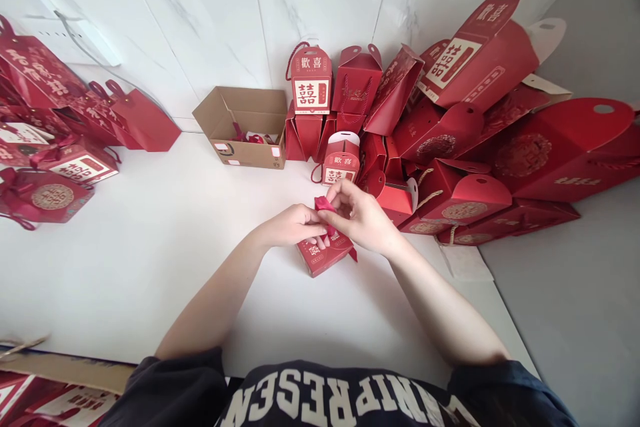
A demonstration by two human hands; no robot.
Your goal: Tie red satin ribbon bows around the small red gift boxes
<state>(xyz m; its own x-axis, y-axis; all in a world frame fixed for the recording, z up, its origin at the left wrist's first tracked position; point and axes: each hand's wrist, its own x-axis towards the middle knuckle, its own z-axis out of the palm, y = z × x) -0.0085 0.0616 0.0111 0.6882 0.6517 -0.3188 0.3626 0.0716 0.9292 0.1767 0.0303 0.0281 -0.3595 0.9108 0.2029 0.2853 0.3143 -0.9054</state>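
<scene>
A small red box (326, 257) with pale printed characters lies on the white table, turned at an angle, under both hands. On top of it a bright red ribbon (324, 204) is bunched up, and one ribbon end sticks out past the box's right side. My left hand (299, 225) has its fingers pinched at the ribbon from the left, just above the box. From the right, my right hand (354, 215) pinches the ribbon's upper part between thumb and fingers. The fingers hide part of the ribbon and the box top.
An open cardboard box (255, 155) with red items inside stands against the wall. Red gift boxes (450, 140) are piled at the back right, with a small one (342, 161) just beyond my hands. More red boxes (80, 160) stand at the left.
</scene>
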